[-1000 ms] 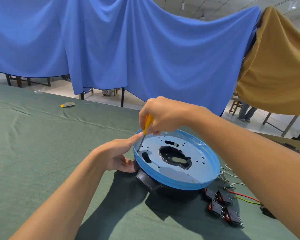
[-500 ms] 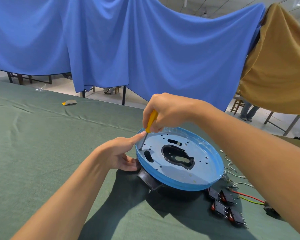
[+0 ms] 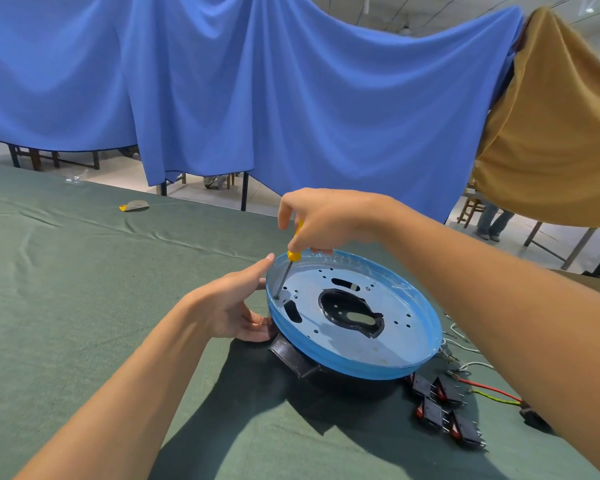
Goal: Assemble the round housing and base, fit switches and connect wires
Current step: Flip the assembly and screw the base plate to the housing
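While gripped by right hand (image 3: 326, 220), screwdriver (image 3: 286, 273) tip inside round blue housing (image 3: 347, 366); left hand (image 3: 229, 306) straight-fingered against its rim.

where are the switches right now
Head view, lower right: the black switches lie in a cluster on the green cloth, just right of the round housing, beside the red and green wires.

Right hand: right hand (image 3: 329, 220) grips the yellow-handled screwdriver (image 3: 288, 265), tip at a hole in the blue base plate (image 3: 354, 355).
Left hand: left hand (image 3: 229, 306) holds the plate's left rim.
Switches: black rocker switches (image 3: 445, 407) beside the black housing (image 3: 343, 379), on the green cloth (image 3: 84, 289).
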### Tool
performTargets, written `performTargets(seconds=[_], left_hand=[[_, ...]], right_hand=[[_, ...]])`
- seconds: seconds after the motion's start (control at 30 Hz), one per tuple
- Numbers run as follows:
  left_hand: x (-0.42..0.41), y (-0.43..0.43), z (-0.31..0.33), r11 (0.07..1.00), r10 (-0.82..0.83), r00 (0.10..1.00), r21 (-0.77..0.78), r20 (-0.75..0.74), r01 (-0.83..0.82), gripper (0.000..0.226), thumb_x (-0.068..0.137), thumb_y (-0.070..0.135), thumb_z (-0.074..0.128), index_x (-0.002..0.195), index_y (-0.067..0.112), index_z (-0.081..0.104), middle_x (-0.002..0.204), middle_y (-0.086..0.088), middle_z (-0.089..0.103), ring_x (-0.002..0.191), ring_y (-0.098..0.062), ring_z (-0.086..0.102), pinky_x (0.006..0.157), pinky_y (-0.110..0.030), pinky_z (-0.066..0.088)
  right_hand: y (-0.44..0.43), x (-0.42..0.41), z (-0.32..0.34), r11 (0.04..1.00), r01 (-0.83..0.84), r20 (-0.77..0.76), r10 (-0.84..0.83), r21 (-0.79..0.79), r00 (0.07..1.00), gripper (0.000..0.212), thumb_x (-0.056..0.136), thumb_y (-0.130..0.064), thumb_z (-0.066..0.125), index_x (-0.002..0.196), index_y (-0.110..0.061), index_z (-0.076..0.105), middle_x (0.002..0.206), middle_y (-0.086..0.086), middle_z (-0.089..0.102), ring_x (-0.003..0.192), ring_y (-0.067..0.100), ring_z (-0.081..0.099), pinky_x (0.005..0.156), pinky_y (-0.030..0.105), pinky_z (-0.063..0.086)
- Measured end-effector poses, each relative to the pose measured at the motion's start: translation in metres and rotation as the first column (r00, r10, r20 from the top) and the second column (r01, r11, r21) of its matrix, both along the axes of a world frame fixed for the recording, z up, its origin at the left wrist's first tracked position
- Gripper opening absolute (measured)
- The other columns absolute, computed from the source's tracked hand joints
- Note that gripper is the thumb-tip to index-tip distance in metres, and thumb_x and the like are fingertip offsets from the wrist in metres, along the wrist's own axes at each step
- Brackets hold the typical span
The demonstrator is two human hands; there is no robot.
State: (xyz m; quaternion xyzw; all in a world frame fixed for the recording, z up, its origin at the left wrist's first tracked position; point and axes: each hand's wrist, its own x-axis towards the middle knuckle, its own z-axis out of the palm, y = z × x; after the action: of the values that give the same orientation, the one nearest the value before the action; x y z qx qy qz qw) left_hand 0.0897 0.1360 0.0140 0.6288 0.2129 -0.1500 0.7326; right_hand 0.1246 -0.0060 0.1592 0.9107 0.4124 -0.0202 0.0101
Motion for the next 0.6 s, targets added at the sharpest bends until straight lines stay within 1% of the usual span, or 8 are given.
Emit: performTargets(seconds=[0.1,0.17,0.23,0.3,0.37,0.43,0.53,0.6], left_hand=[[0.001,-0.001,0.0,1.0,0.005,1.0,0.003,0.005,-0.005,0.056,0.086,0.069,0.056,0.111,0.02,0.063,0.081,-0.016,0.063,0.059,-0.025,0.061,0.067,-0.036,0.06],[0.001,-0.001,-0.001,1.0,0.009,1.0,0.017,0.013,-0.009,0.055,0.087,0.068,0.055,0.109,0.019,0.063,0.083,-0.016,0.064,0.061,-0.025,0.06,0.068,-0.037,0.06],[0.001,-0.002,-0.002,1.0,0.009,1.0,0.022,0.019,-0.01,0.054,0.088,0.067,0.054,0.109,0.018,0.063,0.09,-0.016,0.063,0.063,-0.025,0.059,0.069,-0.037,0.06],[0.002,-0.001,-0.002,1.0,0.007,1.0,0.019,0.027,-0.008,0.053,0.089,0.066,0.054,0.109,0.018,0.063,0.097,-0.016,0.062,0.063,-0.024,0.059,0.07,-0.037,0.06],[0.001,-0.001,-0.001,1.0,0.007,1.0,0.015,0.026,-0.008,0.053,0.089,0.066,0.054,0.108,0.018,0.063,0.099,-0.016,0.062,0.064,-0.024,0.058,0.07,-0.037,0.06],[0.001,-0.002,-0.001,1.0,0.006,1.0,0.019,0.022,-0.006,0.052,0.089,0.067,0.054,0.104,0.018,0.063,0.094,-0.015,0.062,0.064,-0.024,0.057,0.069,-0.036,0.06],[0.001,-0.003,-0.001,0.999,0.011,1.0,0.041,0.027,-0.012,0.051,0.089,0.067,0.052,0.1,0.018,0.062,0.092,-0.014,0.061,0.063,-0.024,0.056,0.07,-0.037,0.059],[0.001,-0.003,-0.002,0.999,0.016,0.999,0.051,0.033,-0.017,0.052,0.09,0.067,0.051,0.101,0.018,0.062,0.096,-0.013,0.06,0.065,-0.024,0.055,0.075,-0.039,0.058]], right_hand=[[0.001,0.001,-0.007,0.994,-0.025,0.095,0.015,0.109,0.995,0.016,0.089,-0.024,0.062,0.098,-0.01,0.063,0.09,0.01,0.062,0.082,0.024,0.064,0.052,0.027,0.04],[0.005,0.003,-0.013,0.993,-0.02,0.158,0.001,0.118,0.987,0.029,0.092,-0.033,0.059,0.095,-0.005,0.062,0.086,0.009,0.056,0.093,0.034,0.06,0.058,0.032,0.04],[0.007,0.003,-0.013,0.999,0.009,0.175,-0.017,0.045,0.984,0.037,0.093,-0.048,0.055,0.097,-0.01,0.055,0.082,0.002,0.05,0.088,0.032,0.055,0.062,0.035,0.04],[0.008,0.002,-0.01,0.998,0.025,0.142,-0.017,-0.051,0.99,0.035,0.092,-0.048,0.054,0.106,-0.016,0.05,0.091,0.001,0.052,0.085,0.025,0.055,0.063,0.036,0.042],[0.009,0.002,-0.007,0.999,0.007,0.098,-0.003,-0.04,0.995,0.031,0.092,-0.037,0.056,0.111,-0.014,0.05,0.098,0.005,0.056,0.08,0.023,0.055,0.059,0.034,0.041],[0.011,0.001,-0.009,1.0,-0.001,0.114,-0.002,0.021,0.993,0.029,0.091,-0.033,0.056,0.109,-0.01,0.054,0.092,0.007,0.057,0.08,0.026,0.056,0.055,0.032,0.038],[0.012,0.0,-0.01,0.999,0.044,0.113,-0.046,0.02,0.993,0.031,0.092,-0.041,0.054,0.103,-0.012,0.053,0.083,0.003,0.057,0.087,0.027,0.061,0.057,0.033,0.04],[0.012,-0.002,-0.004,0.997,0.069,0.044,-0.067,-0.036,0.997,0.039,0.092,-0.045,0.054,0.116,-0.016,0.045,0.096,0.003,0.06,0.086,0.024,0.062,0.058,0.032,0.044]])
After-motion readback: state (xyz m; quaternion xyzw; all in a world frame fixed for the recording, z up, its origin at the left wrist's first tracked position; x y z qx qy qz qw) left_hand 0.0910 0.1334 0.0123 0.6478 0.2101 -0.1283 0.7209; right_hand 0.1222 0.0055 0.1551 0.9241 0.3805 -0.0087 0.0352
